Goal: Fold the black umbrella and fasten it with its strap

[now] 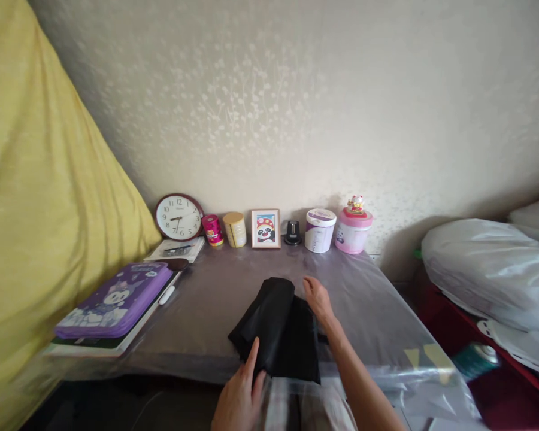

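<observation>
Lying across the near edge of the covered table [363, 311]: one folded black cloth [269, 323], its upper fold pointing away from the person and leaning slightly to the right, its lower layer spreading out to the right and its near corner overhanging the edge. Left hand [237, 398]: reaching in from below, part open, index finger resting on the near-left margin, thumb standing apart from it; whether it is gripping any fabric, cannot tell. From this hand the cloth is lying ahead and to the right. Right hand [317, 299]: curling its fingers loosely beside the far-right margin, the cloth lying to its left and toward the person; whether it is pinching an edge, cannot tell. The left hand is sitting nearer the close end, the right nearer the far end. Standing behind, well apart: a picture frame [265, 228], a purple-and-white tub [320, 232] and a pink tub [351, 233]. Lying far left: a purple case [117, 299]. Leaning against the wall: a round clock [179, 216].
</observation>
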`<state>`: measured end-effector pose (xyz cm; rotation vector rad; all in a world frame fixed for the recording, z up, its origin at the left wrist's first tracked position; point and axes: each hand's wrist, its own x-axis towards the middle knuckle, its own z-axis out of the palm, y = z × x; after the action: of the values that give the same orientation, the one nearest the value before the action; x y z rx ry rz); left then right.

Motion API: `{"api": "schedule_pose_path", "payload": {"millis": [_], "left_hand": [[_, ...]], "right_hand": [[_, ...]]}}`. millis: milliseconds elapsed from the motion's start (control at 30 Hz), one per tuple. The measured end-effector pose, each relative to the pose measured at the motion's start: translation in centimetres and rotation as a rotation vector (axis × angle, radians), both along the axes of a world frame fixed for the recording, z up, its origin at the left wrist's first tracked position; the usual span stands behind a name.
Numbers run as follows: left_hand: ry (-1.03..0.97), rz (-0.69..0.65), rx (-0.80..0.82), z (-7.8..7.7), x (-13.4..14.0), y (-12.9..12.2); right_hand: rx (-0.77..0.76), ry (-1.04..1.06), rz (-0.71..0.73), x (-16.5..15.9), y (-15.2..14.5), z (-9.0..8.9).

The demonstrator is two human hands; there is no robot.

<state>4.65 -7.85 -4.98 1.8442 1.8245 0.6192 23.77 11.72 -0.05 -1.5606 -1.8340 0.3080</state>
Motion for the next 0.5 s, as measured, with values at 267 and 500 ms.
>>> {"api": "schedule_pose_path", "payload": {"millis": [267,500], "left_hand": [[-0.012,-0.002,0.051,-0.6,-0.1,0.0],[-0.100,-0.015,0.088,-1.2,-0.5,0.0]], "right_hand": [[-0.280,0.277,-0.109,4.3,-6.0,-3.5],[-0.340,0.310,-0.120,2.8,-5.8,-2.9]]}}
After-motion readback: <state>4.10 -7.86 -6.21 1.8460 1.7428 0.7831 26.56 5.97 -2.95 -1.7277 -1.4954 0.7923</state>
